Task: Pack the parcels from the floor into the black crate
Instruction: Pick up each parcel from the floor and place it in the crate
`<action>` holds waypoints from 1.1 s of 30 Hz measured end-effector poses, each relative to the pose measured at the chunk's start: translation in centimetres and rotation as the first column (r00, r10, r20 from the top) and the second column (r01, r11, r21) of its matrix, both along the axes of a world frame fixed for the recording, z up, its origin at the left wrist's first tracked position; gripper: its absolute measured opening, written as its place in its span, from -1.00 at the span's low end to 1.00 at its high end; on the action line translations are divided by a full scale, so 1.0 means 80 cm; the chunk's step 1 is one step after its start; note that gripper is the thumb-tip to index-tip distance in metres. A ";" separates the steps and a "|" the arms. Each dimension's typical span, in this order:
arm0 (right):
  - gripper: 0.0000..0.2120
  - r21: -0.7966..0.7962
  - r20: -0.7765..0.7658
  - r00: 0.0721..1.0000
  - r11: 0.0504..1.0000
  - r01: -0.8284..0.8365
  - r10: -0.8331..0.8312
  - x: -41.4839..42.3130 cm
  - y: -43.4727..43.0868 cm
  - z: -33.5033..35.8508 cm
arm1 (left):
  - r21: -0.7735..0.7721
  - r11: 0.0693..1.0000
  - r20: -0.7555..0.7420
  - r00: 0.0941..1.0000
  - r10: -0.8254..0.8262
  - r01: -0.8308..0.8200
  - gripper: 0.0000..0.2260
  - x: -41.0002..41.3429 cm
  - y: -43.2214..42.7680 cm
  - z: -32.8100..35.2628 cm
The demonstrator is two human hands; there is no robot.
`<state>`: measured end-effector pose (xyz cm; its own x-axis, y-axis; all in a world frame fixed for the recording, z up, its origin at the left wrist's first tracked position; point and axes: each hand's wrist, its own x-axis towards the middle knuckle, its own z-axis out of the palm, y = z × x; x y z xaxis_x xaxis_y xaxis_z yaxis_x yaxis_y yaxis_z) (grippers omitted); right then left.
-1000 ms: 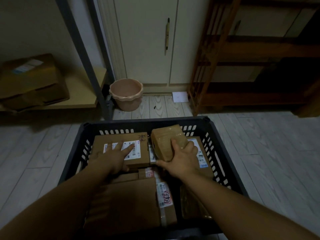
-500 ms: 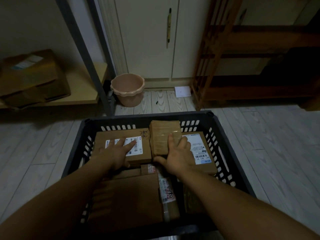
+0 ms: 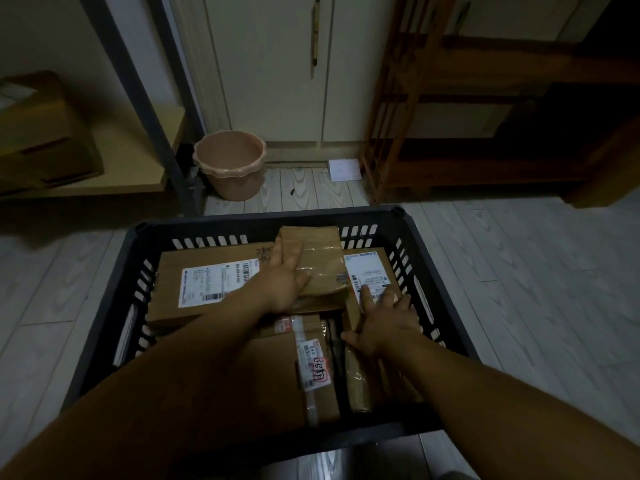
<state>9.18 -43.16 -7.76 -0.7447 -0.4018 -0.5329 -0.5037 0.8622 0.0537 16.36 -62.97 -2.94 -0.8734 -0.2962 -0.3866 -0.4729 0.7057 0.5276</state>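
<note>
The black crate (image 3: 145,292) stands on pale wood-grain floor planks (image 3: 519,271); its plastic walls are pierced with rows of short slots. Beyond its far rim sits a pink bucket (image 3: 230,164) with a scalloped lip, against cream cupboard doors (image 3: 277,64). A white card (image 3: 344,169) lies on the floor just right of the bucket. Left of the crate a grey metal post (image 3: 138,98) rises in front of a low shelf bearing a worn cardboard box (image 3: 45,140). Right of the crate a slatted wooden rack (image 3: 433,98) stands in shadow.

Inside the crate lie several brown cardboard parcels, packed close. A wide flat parcel (image 3: 207,278) with a white label fills the far left part. A small taped parcel (image 3: 315,261), glossy with clear tape, rests near the middle of the far wall, overlapping its neighbours. A labelled parcel (image 3: 370,271) lies at the far right. A long parcel (image 3: 311,368) with a red-printed strip fills the near part.

The left hand (image 3: 284,282) lies flat on the small parcel's left edge, fingers together. The right hand (image 3: 384,320) rests spread on the right parcel, thumb toward the crate's middle.
</note>
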 end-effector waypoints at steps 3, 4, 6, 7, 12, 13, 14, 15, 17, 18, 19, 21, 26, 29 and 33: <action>-0.04 0.031 -0.053 0.998 0.999 -0.040 0.041 0.006 0.001 -0.001 | 0.023 1.000 -0.010 1.000 0.004 -0.004 -0.40 0.000 -0.003 -0.006; -0.03 0.045 -0.045 0.998 0.998 -0.034 0.036 0.007 0.001 0.003 | 0.021 1.000 -0.003 1.000 -0.001 0.001 -0.40 -0.001 -0.002 -0.005; 0.01 0.068 -0.039 0.997 0.996 -0.060 0.063 0.012 0.002 0.014 | 0.012 1.000 0.003 1.000 -0.023 0.023 -0.37 0.002 -0.003 0.000; 0.04 0.065 -0.058 0.991 0.991 -0.114 0.117 0.017 0.004 0.020 | -0.021 0.999 -0.001 0.999 -0.045 0.045 -0.34 0.009 -0.006 0.002; 0.03 0.001 0.032 0.863 0.864 -0.504 0.504 0.066 0.016 0.026 | -0.396 0.898 0.170 0.976 -0.133 0.191 0.00 0.100 -0.049 -0.020; -0.01 0.061 0.084 0.849 0.847 -0.528 0.522 0.073 0.018 0.026 | -0.437 0.866 0.264 0.955 -0.135 0.243 0.05 0.120 -0.057 -0.028; -0.06 0.130 0.125 0.845 0.836 -0.533 0.519 0.075 0.018 0.028 | -0.451 0.844 0.341 0.930 -0.138 0.290 0.08 0.134 -0.063 -0.036; -0.12 0.185 0.154 0.842 0.822 -0.538 0.517 0.073 0.019 0.031 | -0.448 0.836 0.384 0.913 -0.141 0.317 0.11 0.143 -0.069 -0.041; -0.19 0.231 0.183 0.825 0.793 -0.564 0.534 0.067 0.018 0.034 | -0.443 0.836 0.390 0.910 -0.144 0.322 0.14 0.149 -0.076 -0.047; -0.20 0.239 0.196 0.818 0.783 -0.575 0.541 0.064 0.018 0.036 | -0.446 0.835 0.383 0.912 -0.148 0.323 0.15 0.150 -0.079 -0.048; -0.20 0.246 0.209 0.812 0.774 -0.584 0.546 0.063 0.016 0.036 | -0.451 0.830 0.381 0.912 -0.152 0.327 0.15 0.151 -0.080 -0.049; -0.19 0.269 0.228 0.800 0.754 -0.599 0.555 0.065 0.012 0.036 | -0.465 0.821 0.381 0.912 -0.152 0.331 0.16 0.152 -0.080 -0.051; -0.18 0.131 0.101 0.766 0.755 -0.643 0.635 0.046 0.025 0.040 | -0.522 0.773 0.403 0.903 -0.149 0.360 0.14 0.157 -0.083 -0.044; -0.12 0.025 -0.265 0.789 0.822 -0.570 0.555 -0.006 0.047 0.045 | -0.673 0.713 0.242 0.969 -0.043 0.199 -0.02 0.163 -0.104 -0.032; -0.03 0.116 -0.395 0.847 0.933 -0.340 0.357 -0.041 0.054 0.036 | -0.750 0.642 0.327 0.933 0.148 0.160 -0.01 0.179 -0.134 -0.016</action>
<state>5.93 -38.80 -4.84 -0.7120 -0.6604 -0.2385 -0.6975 0.6265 0.3477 30.65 -73.69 -4.23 -0.7386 -0.6106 -0.2858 -0.4978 0.7798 -0.3796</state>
